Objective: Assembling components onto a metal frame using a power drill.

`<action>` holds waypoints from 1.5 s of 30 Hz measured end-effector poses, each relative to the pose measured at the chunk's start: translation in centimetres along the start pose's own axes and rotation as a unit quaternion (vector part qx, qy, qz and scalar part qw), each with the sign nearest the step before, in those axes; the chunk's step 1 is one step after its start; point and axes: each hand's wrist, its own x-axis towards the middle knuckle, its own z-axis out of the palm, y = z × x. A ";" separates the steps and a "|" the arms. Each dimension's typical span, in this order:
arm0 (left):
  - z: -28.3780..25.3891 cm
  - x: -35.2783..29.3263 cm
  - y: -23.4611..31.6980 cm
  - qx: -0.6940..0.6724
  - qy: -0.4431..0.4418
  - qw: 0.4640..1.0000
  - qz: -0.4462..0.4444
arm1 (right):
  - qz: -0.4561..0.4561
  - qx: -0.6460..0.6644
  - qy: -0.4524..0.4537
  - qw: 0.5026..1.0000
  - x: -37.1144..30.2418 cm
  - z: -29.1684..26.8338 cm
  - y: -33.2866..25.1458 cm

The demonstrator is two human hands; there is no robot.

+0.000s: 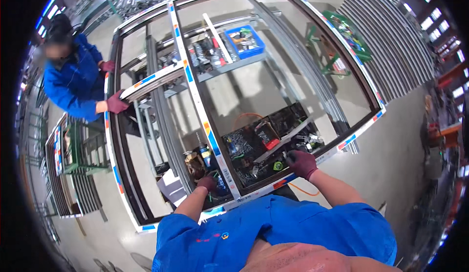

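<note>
A large window frame [198, 96] with dark inner profiles and patterned protective tape lies in front of me, with a crossing bar and a short middle bar. My right hand [301, 164], in a maroon glove, reaches over its near edge above a black hardware tray [244, 172]. Its fingers are bent, and whatever they hold is hidden. Near them lie a green tape measure [278, 166] and a red-edged box [266, 136] of small parts. My left hand [207, 182], also gloved, is by a container of dark blue screws [222, 186], left of the crossing bar; its fingertips are hidden.
Across the frame's left side a co-worker [73, 76] in blue rests gloved hands on it. A blue bin [245, 42] and loose hardware sit below the frame. A power drill [205, 155] stands near my left hand. Stacked profiles [386, 37] and a green cart [348, 37] are at right.
</note>
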 end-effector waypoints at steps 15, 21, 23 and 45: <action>-8.6 -27.5 19.8 -0.466 0.381 0.790 -0.120 | 0.016 0.004 -0.434 0.901 23.3 11.6 24.0; -5.9 -33.3 36.2 -0.555 0.267 0.768 -0.176 | 0.132 0.046 -0.480 0.866 27.2 15.3 29.4; -4.2 -33.5 39.3 -0.597 0.274 0.736 -0.162 | 0.114 0.060 -0.497 0.858 28.4 15.7 29.6; -9.7 -31.9 44.5 -0.204 0.209 0.956 -0.002 | -0.039 0.120 -0.661 0.740 34.4 16.6 26.6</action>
